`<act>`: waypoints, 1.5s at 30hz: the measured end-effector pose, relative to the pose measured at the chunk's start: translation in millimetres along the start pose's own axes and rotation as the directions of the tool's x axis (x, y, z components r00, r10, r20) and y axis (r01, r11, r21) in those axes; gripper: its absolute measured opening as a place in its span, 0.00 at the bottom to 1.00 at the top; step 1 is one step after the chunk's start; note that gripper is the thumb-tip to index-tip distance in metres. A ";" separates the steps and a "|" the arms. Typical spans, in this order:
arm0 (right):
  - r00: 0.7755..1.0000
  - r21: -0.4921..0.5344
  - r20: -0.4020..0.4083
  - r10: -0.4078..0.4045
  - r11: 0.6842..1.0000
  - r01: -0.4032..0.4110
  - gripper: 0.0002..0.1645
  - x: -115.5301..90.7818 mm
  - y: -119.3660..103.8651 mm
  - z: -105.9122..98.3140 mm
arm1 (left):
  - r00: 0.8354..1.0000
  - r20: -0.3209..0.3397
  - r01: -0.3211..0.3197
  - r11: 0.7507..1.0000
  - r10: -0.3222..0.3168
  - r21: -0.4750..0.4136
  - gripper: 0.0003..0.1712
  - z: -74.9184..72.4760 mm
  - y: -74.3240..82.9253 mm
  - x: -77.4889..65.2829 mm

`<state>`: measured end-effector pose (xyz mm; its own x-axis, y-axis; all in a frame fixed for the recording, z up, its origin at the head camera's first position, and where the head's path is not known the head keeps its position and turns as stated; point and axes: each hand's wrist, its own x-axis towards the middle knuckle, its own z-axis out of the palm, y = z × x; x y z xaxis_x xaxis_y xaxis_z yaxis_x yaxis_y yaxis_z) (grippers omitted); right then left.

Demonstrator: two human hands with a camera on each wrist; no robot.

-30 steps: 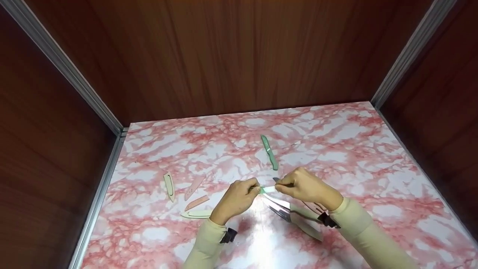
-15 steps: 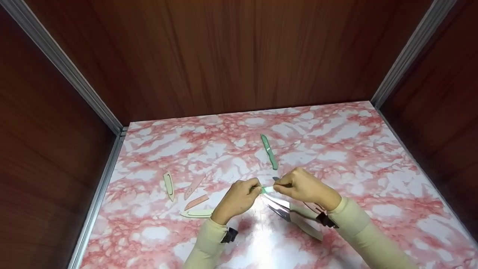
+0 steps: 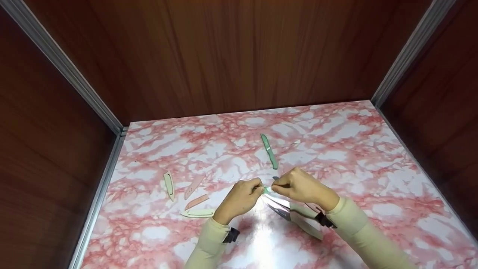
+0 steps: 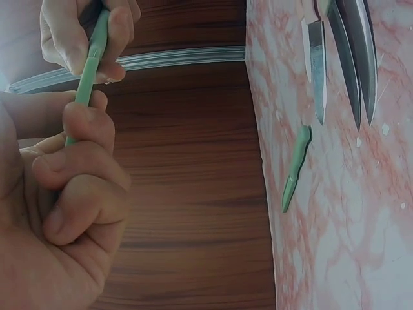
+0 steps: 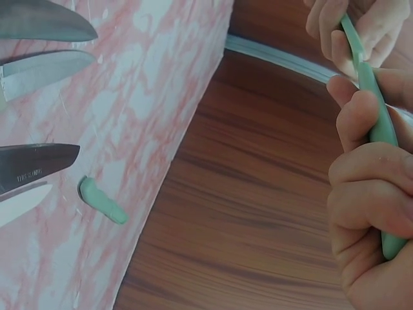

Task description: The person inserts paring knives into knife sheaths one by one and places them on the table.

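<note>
My left hand [image 3: 241, 198] grips a slim green knife sheath [image 4: 84, 87] with curled fingers. Facing it, my right hand [image 3: 306, 188] holds a small knife by its green handle [image 5: 382, 123]. The two meet end to end, a short strip of white between them in the head view; the rest of the blade is hidden in the sheath. Beyond the hands lies another green knife [image 3: 269, 151], its blade covered in green. Under and beside my right hand rest larger bare knives [image 3: 278, 207] with pale handles, partly hidden by the arm.
Left of my left hand lie loose sheaths: a cream one [image 3: 169, 186], a pale pink one [image 3: 194, 186], a darker pink one [image 3: 196, 202] and another cream one [image 3: 197, 213]. Brown wood-grain panels [image 3: 239, 56] wall the marbled table [image 3: 157, 235] at back and sides.
The white blade showing between the hands has shortened as the right hand moved slightly left with the knife, towards the sheath. The left hand has shifted slightly right. Everything on the table stays put.
</note>
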<state>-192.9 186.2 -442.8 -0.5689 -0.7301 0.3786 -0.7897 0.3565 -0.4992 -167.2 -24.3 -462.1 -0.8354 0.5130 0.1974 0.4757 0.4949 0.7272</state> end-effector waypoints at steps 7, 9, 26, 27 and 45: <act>1.000 0.021 -0.008 -0.011 1.000 0.011 0.15 0.3 0.9 1.3 | 1.000 -0.002 -0.009 1.000 0.009 -0.008 0.10 0.4 0.3 0.6; 1.000 0.022 -0.010 -0.021 1.000 0.021 0.14 0.6 0.8 1.6 | 1.000 -0.001 -0.011 1.000 0.011 -0.007 0.10 0.4 0.6 0.8; 1.000 0.004 -0.002 -0.027 1.000 0.027 0.14 5.6 2.2 2.8 | 1.000 0.014 0.022 1.000 -0.022 -0.017 0.10 -0.3 -1.4 2.6; 1.000 -0.002 0.006 -0.026 1.000 0.026 0.13 6.2 2.5 2.5 | 1.000 0.016 0.019 1.000 -0.019 -0.020 0.10 -0.7 -1.8 2.5; 0.998 -0.026 0.042 0.051 0.998 -0.050 0.08 8.2 28.9 -11.5 | 0.996 0.022 0.089 0.996 -0.089 0.007 0.10 -33.8 -26.5 -12.3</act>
<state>-223.0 197.1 -445.1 -0.5980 -0.7349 0.3197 -0.7663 0.4075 -0.4967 -178.9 -67.4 -461.6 -0.8679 0.4826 0.1174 0.4018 0.5433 0.7371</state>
